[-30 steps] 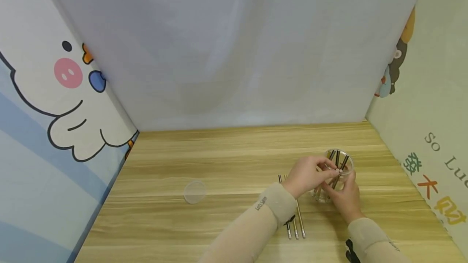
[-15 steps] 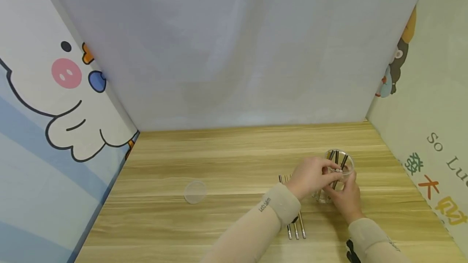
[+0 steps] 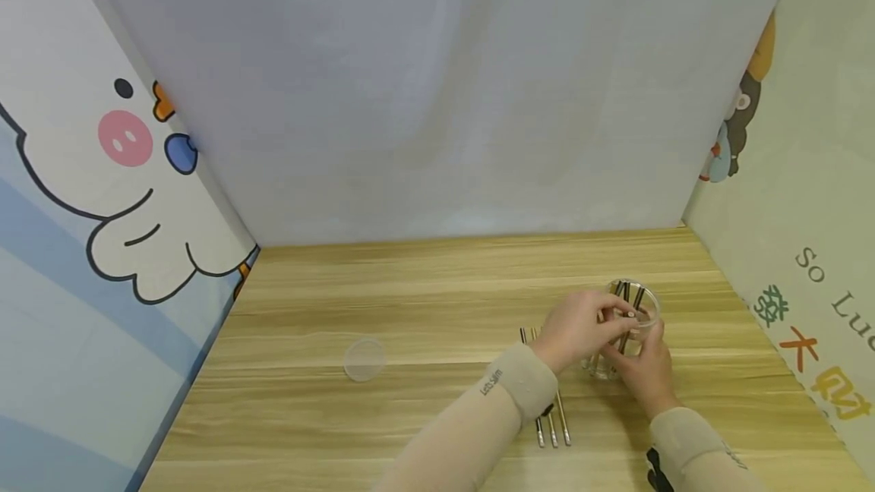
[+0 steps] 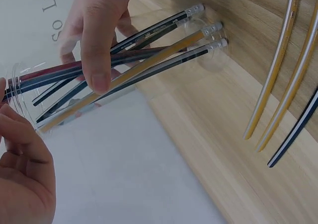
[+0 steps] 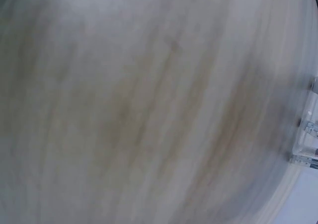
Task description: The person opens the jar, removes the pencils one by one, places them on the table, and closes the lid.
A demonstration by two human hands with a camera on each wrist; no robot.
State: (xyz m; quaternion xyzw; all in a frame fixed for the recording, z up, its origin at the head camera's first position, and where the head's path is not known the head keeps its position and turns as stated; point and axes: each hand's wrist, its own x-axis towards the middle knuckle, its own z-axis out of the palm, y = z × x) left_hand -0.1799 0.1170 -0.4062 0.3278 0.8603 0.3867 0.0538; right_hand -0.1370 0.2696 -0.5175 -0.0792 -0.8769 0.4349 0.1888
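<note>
A clear jar [image 3: 652, 302] stands at the right of the table with several striped pencils [image 4: 164, 60] inside, eraser ends at the bottom. My right hand [image 3: 645, 370] grips the jar's side; in the left wrist view its thumb lies along the wall. My left hand [image 3: 581, 329] is at the jar's mouth, pinching the top of a dark pencil [image 4: 30, 80] that sticks out past the rim; its pale end [image 3: 631, 314] shows between the fingers. The right wrist view catches only a few eraser tips [image 5: 310, 128] at its right edge.
Beneath my left wrist, 3 pencils [image 3: 552, 431] lie side by side on the wooden table [image 3: 294, 431]. A clear round lid [image 3: 364, 359] lies farther left. A pale grey sheet [image 3: 410, 135] closes off the back, with printed panels [image 3: 807, 264] at the sides.
My left hand shifts slightly right, then back left, staying at the jar's mouth. Two pale pencil ends showed at its fingertips before; one shows now. The right hand keeps its grip.
</note>
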